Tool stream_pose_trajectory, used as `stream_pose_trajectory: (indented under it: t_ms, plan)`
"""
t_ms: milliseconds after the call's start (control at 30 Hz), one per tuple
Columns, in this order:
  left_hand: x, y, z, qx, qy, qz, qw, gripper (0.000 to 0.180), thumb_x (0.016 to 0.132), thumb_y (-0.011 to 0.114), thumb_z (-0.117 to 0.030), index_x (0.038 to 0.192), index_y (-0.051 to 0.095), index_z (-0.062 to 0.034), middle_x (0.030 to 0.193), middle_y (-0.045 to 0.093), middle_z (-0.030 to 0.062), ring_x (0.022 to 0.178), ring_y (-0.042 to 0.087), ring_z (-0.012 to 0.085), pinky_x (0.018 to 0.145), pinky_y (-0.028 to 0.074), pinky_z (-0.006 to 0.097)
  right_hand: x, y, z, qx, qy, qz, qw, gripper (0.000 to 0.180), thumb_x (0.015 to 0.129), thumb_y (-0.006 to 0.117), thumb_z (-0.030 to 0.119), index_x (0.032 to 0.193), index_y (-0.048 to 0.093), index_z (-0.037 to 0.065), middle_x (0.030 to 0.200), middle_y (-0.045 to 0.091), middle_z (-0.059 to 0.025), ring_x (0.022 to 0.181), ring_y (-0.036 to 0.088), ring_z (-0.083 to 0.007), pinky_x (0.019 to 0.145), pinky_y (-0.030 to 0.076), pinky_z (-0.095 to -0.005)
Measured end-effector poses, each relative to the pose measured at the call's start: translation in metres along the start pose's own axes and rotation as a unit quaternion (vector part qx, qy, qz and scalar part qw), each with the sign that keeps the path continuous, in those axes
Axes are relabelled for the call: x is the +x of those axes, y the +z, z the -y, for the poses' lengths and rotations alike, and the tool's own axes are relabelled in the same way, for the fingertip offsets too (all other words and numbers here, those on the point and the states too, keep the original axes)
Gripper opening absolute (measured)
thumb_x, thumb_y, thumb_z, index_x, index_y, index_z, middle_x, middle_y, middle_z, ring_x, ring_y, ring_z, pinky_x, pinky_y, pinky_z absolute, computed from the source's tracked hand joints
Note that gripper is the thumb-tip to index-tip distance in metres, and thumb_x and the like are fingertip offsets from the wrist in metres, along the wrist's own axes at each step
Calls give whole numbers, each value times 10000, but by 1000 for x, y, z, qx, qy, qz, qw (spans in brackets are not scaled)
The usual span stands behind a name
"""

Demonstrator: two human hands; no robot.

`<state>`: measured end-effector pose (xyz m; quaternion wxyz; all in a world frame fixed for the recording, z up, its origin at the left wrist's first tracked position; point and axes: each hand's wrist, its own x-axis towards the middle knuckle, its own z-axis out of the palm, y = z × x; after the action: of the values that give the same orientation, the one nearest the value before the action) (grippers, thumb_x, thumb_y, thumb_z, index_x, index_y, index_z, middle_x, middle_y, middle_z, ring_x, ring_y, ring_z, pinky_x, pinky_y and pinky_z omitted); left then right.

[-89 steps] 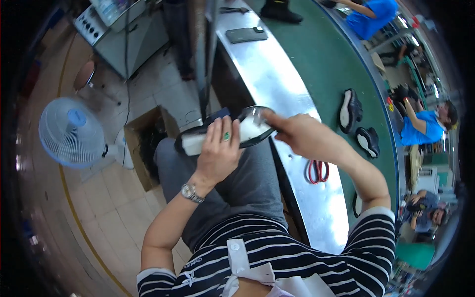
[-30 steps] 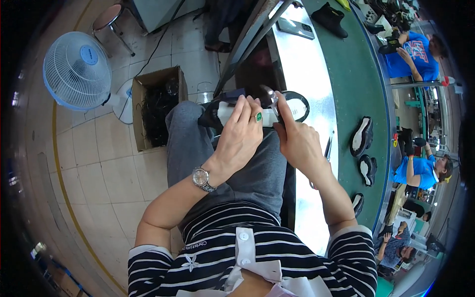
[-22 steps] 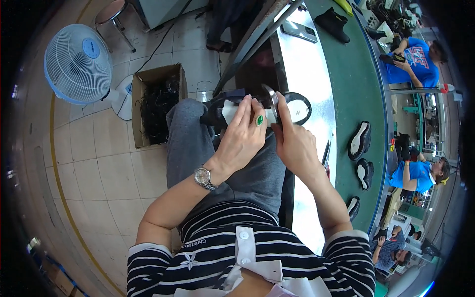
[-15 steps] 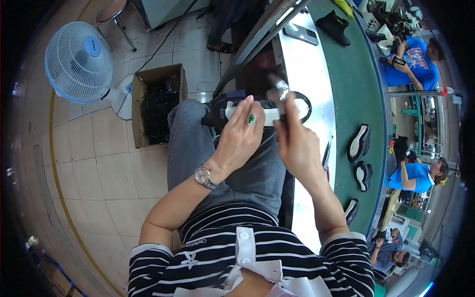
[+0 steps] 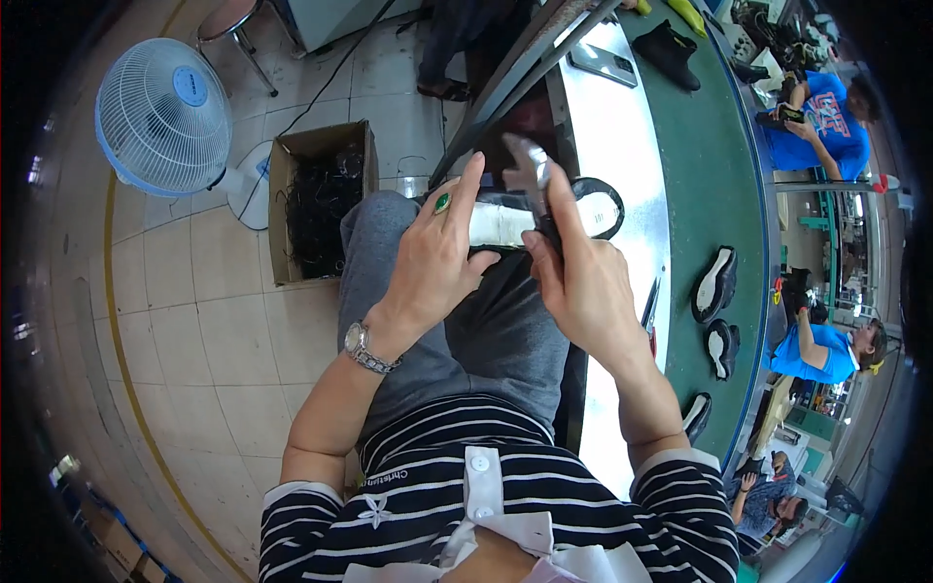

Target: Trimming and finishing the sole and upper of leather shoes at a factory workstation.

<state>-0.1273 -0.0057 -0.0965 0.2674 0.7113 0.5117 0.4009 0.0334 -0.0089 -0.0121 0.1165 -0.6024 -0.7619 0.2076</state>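
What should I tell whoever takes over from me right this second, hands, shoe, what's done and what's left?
Left hand: grips the black shoe over the lap, palm on its white insole side.
Right hand: fingers pinch a small grey piece upright against the shoe; what it is can't be told.
On the green belt: other black shoes lying sole-up.
Done: shoe is in hand.
Left: work on it appears unfinished; it isn't yet on the belt.

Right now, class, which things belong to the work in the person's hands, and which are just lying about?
In hand:
- black shoe with white insole, gripped by left hand
- small tool in right hand

Lying about:
- fan
- cardboard box
- phone
- shoe soles on green belt
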Motion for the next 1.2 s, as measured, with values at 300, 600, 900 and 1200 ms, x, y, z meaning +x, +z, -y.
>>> stream_pose_trajectory:
  t_ms: [300, 600, 900, 1200]
  plan:
    - [7, -18, 9, -46, 38, 79, 995, 1057, 622, 841, -86, 1495, 245, -79, 1269, 582, 171, 1169, 547, 351, 973, 442, 402, 6, -16, -43, -40, -30, -33, 998, 542, 901, 591, 141, 1400, 383, 111, 753, 656, -230, 696, 654, -410, 647, 498, -495]
    - [-65, -40, -9, -145, -136, 140, 970, 1199, 715, 781, -537, 1506, 60, 2, 1543, 114, 277, 1414, 236, 409, 1086, 365, 463, -41, -23, -34, 144, 102, 199, 964, 495, 952, 568, 151, 1397, 380, 42, 698, 649, -187, 617, 681, -280, 619, 525, -393]
    - [-83, -68, 12, 107, -136, -44, 984, 393, 961, 550, -333, 979, 655, 45, 815, 642, 173, 708, 647, 345, 607, 514, 390, -38, -12, 4, 113, -61, 325, 937, 549, 969, 562, 162, 1435, 282, 84, 666, 613, -163, 501, 593, -270, 531, 436, -374]
    - [-102, -65, 10, -101, -126, 0, 987, 253, 946, 578, -148, 966, 637, 98, 722, 600, 233, 657, 641, 343, 574, 472, 355, -12, -27, 54, 3, -54, 453, 890, 658, 937, 547, 99, 1496, 200, 96, 612, 597, -167, 538, 620, -329, 570, 486, -422]
